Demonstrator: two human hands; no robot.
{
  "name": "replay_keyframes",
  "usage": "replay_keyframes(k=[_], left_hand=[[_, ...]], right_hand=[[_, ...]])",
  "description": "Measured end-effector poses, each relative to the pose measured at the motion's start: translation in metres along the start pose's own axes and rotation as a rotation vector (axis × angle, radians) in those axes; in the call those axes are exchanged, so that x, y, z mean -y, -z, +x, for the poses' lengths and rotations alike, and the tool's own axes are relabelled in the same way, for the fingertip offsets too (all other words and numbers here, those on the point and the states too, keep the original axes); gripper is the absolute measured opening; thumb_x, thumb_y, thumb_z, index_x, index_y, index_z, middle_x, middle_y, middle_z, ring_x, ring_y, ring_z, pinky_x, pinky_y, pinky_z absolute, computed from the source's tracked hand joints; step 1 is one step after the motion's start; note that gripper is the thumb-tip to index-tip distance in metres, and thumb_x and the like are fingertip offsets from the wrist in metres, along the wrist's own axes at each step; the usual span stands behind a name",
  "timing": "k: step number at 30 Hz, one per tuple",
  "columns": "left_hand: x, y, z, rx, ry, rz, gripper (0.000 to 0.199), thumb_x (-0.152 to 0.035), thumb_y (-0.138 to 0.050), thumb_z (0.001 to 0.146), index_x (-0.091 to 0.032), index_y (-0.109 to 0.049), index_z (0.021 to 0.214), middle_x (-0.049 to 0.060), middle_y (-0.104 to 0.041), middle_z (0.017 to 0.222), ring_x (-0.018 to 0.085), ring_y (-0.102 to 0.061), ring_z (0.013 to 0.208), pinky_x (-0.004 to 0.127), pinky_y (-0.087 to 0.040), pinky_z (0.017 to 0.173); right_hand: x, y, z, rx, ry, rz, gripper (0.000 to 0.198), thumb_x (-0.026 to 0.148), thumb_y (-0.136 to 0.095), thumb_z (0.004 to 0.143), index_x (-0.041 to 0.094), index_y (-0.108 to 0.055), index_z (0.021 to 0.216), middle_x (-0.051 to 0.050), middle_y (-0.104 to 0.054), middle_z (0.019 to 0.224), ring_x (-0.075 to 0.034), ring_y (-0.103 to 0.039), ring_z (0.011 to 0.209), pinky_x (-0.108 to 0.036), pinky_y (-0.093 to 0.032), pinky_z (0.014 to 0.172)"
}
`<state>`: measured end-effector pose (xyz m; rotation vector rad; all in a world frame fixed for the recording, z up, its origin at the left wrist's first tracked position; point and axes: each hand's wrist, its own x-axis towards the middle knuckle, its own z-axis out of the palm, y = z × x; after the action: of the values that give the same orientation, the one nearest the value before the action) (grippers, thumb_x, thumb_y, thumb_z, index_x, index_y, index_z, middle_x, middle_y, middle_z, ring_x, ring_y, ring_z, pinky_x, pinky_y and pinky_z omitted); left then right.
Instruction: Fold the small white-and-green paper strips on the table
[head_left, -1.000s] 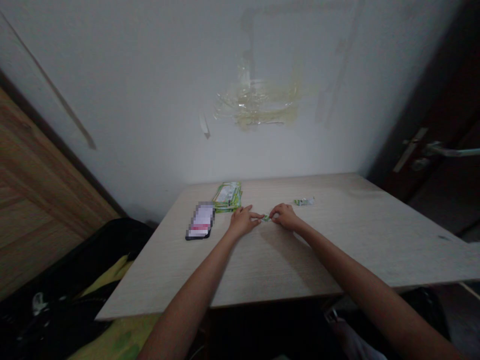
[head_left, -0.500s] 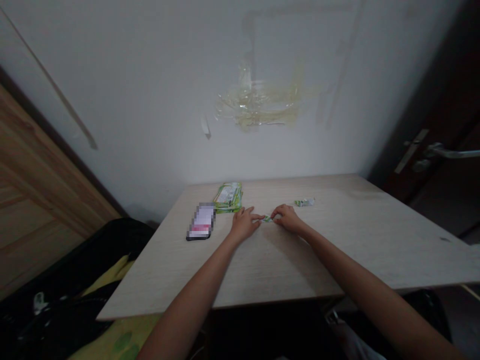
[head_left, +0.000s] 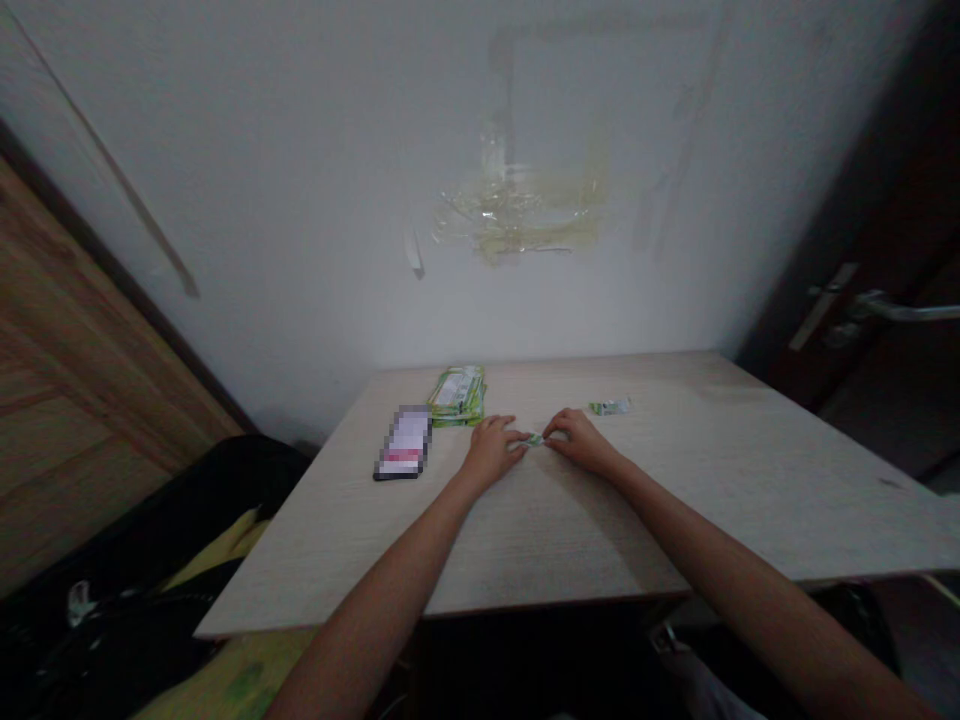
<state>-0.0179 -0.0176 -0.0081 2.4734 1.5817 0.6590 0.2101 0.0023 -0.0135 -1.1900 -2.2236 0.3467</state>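
Observation:
Between my two hands, on the table, is a small folded green-and-white wrapper [head_left: 535, 440]. My left hand [head_left: 495, 448] grips its left end between thumb and fingers, with the index finger stretched out. At the right end, the fingertips of my right hand [head_left: 574, 438] pinch it. My fingers cover both ends, so only the middle shows. Beyond my right hand lies a similar narrow folded wrapper [head_left: 610, 407]. A stack of flat green-and-white wrappers [head_left: 457, 393] rests behind my left hand.
A phone with a blurred-out screen [head_left: 403, 442] lies left of my left hand, against the stack. The pale wooden table [head_left: 540, 560] meets a wall [head_left: 315, 200] with old tape on it. A dark door with a metal handle [head_left: 907, 308] stands at the right.
Both hands stay at the same spot on the folded wrapper. The left hand's fingers have shifted slightly right and drawn in a little.

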Motion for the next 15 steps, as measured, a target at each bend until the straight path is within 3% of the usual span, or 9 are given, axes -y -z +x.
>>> replay_keyframes(k=[6, 15], left_hand=[[0.002, -0.0027, 0.001, -0.084, -0.063, -0.054, 0.023, -0.032, -0.068, 0.086, -0.023, -0.078, 0.104, 0.012, -0.063, 0.128, 0.027, -0.054, 0.121, 0.043, -0.041, 0.108], [0.0023, -0.0064, 0.0025, -0.121, -0.124, -0.125, 0.015, -0.027, -0.072, 0.082, -0.02, -0.078, 0.094, 0.011, -0.068, 0.118, 0.025, -0.06, 0.113, 0.04, -0.045, 0.103]], right_hand=[[-0.003, -0.0042, 0.0025, -0.056, 0.045, 0.028, 0.013, 0.024, -0.067, 0.083, 0.018, -0.076, 0.09, -0.009, -0.069, 0.095, -0.024, -0.061, 0.097, -0.036, -0.045, 0.092], [-0.0008, -0.0044, 0.0032, -0.072, 0.011, 0.07, 0.013, 0.023, -0.064, 0.085, 0.018, -0.075, 0.09, -0.009, -0.072, 0.094, -0.023, -0.063, 0.093, -0.036, -0.046, 0.089]])
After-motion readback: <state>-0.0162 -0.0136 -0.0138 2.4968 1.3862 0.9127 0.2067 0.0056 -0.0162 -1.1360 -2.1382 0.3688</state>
